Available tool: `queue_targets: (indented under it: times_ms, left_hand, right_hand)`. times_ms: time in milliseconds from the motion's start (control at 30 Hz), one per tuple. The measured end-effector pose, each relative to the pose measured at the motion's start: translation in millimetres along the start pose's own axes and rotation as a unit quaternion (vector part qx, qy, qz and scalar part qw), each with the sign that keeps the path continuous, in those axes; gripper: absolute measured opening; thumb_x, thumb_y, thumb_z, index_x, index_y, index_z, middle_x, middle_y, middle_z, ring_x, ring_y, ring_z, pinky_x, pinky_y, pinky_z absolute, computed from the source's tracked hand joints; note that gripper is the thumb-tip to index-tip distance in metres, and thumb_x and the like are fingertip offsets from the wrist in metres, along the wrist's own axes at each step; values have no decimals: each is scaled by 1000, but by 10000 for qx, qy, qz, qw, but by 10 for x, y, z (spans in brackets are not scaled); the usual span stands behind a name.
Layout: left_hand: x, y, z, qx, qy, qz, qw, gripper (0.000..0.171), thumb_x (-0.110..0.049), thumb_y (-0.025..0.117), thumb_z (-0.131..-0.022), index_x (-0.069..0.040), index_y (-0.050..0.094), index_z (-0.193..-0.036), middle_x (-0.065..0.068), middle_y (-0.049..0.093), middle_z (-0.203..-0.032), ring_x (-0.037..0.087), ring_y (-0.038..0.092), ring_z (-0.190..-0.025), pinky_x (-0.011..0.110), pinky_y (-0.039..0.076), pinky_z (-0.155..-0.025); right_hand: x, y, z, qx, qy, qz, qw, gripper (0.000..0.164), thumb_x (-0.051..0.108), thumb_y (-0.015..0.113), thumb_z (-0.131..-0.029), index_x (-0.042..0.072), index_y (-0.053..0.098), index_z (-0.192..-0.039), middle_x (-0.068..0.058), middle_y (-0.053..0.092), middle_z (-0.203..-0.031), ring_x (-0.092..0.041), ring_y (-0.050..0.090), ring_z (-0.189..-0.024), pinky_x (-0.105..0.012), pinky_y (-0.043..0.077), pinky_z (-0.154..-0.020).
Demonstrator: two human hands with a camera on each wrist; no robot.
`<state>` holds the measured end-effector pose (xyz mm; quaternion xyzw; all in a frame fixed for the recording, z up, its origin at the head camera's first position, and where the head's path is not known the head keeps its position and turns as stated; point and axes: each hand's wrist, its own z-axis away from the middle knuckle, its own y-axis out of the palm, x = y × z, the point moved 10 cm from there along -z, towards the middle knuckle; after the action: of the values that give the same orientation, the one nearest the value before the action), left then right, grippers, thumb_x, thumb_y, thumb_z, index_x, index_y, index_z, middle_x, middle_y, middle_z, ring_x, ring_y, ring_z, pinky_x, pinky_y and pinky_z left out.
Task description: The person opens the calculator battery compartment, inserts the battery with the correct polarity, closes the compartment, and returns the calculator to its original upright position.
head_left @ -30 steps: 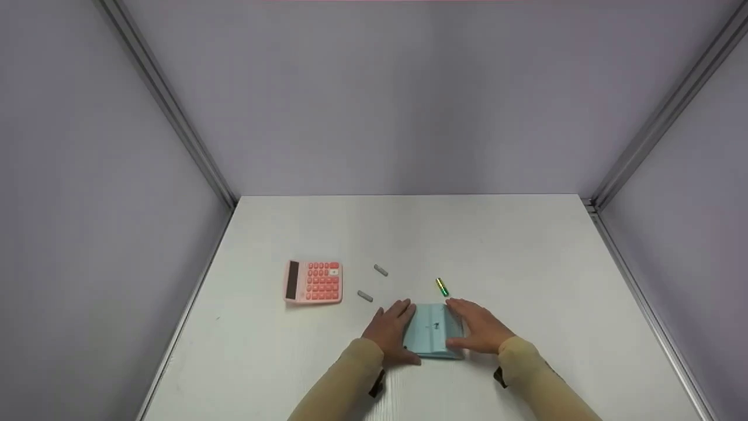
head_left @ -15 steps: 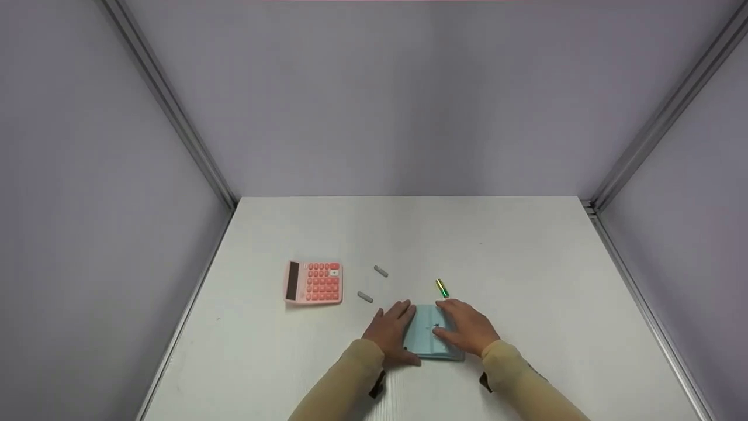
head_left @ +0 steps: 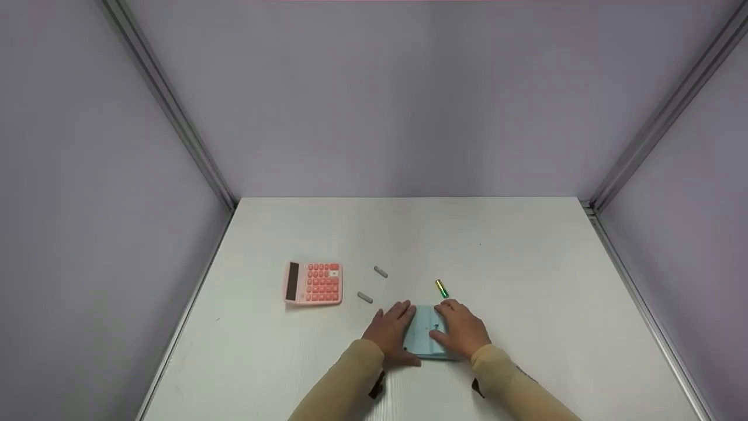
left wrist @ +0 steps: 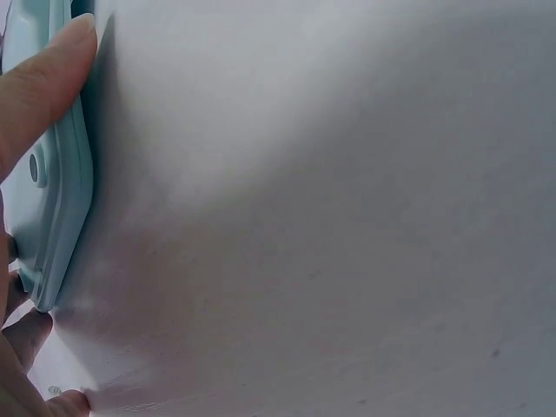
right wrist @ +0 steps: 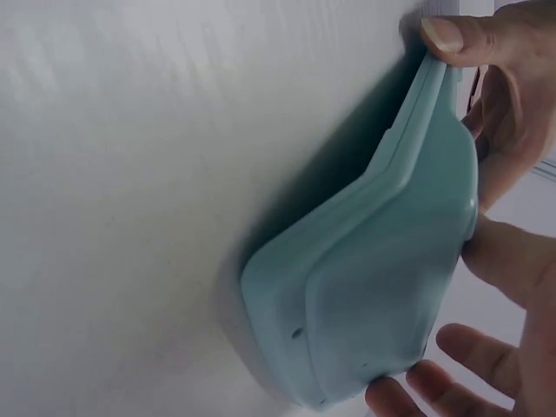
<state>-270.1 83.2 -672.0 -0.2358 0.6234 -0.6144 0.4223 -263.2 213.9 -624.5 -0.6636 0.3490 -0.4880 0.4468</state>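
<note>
A light blue calculator-like plastic case (head_left: 423, 330) lies with its raised, plain back up; any keys are hidden underneath. My left hand (head_left: 390, 333) holds its left side, the thumb on the near edge and the fingers spread along the left edge. From the right, my right hand (head_left: 464, 332) reaches over the case (right wrist: 373, 287), its thumb touching the raised back and fingertips at the far edge. In the left wrist view, the left thumb (left wrist: 48, 82) rests on the case's side. A green and gold battery (head_left: 442, 288) lies just beyond my right fingertips.
A pink calculator (head_left: 314, 283) lies keys up to the left. Between it and the case are two small grey cylinders (head_left: 381, 271), apart from each other. The white table (head_left: 526, 263) is bounded by grey panels (head_left: 350, 99) at the back and sides.
My right hand has moved left, from the right side of the case further over its back. My left hand and the case have stayed in place.
</note>
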Motion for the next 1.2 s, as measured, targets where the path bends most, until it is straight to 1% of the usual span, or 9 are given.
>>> queue_targets:
  times_ms: [167, 467, 667, 867, 1000, 1100, 1200]
  left_hand:
    - [4, 1, -5, -17, 4, -39, 10000, 121, -77, 71, -59, -18, 24, -154, 0, 23, -158, 20, 22, -144, 47, 28, -113]
    - [23, 37, -11, -9, 7, -27, 10000, 121, -78, 70, -59, -20, 23, -154, -2, 22, -158, 18, 21, -145, 46, 27, -114]
    - [16, 30, -11, -6, 16, 21, 10000, 121, -77, 71, -59, -20, 22, -154, -2, 21, -159, 19, 20, -145, 47, 26, -114]
    - [16, 30, -20, -25, -5, 17, 10000, 120, -77, 71, -60, -21, 22, -155, -2, 20, -159, 18, 19, -145, 47, 25, -114]
    - [5, 17, -14, -45, 17, 9, 10000, 121, -77, 71, -59, -19, 23, -154, -1, 22, -159, 19, 21, -145, 49, 27, -113]
    - [4, 16, -7, -44, 13, -51, 10000, 122, -77, 71, -59, -19, 23, -154, 0, 23, -158, 20, 21, -144, 49, 29, -113]
    - [11, 23, 1, -37, -12, -52, 10000, 122, -78, 71, -59, -20, 23, -154, -1, 22, -158, 19, 21, -144, 48, 28, -113]
  right_hand:
    - [20, -5, -22, -103, 76, 113, 9999, 50, 40, 78, -78, 10, 65, -116, -10, 58, -122, -27, 58, -110, -44, 53, -86]
    - [76, -38, -40, -279, 195, 288, 9990, 41, 34, 78, -79, 9, 66, -109, -7, 59, -112, -25, 61, -100, -42, 56, -77]
    - [70, -24, -66, -385, 448, 320, 9977, 39, 35, 78, -79, 10, 65, -106, -7, 58, -106, -24, 60, -93, -42, 56, -69]
    - [34, 7, -113, -464, 681, 278, 9962, 37, 35, 78, -78, 12, 64, -103, -6, 57, -104, -23, 58, -90, -41, 56, -66]
    - [8, 25, -118, -525, 793, 184, 9953, 32, 32, 78, -79, 14, 62, -100, -5, 56, -104, -23, 57, -90, -41, 54, -61]
    - [2, 45, -116, -542, 780, 126, 9954, 29, 30, 77, -80, 14, 62, -100, -5, 56, -104, -23, 56, -90, -40, 54, -61]
    - [-5, 74, -118, -420, 746, 121, 9963, 27, 28, 75, -83, 14, 63, -102, -5, 55, -105, -22, 56, -91, -39, 55, -66]
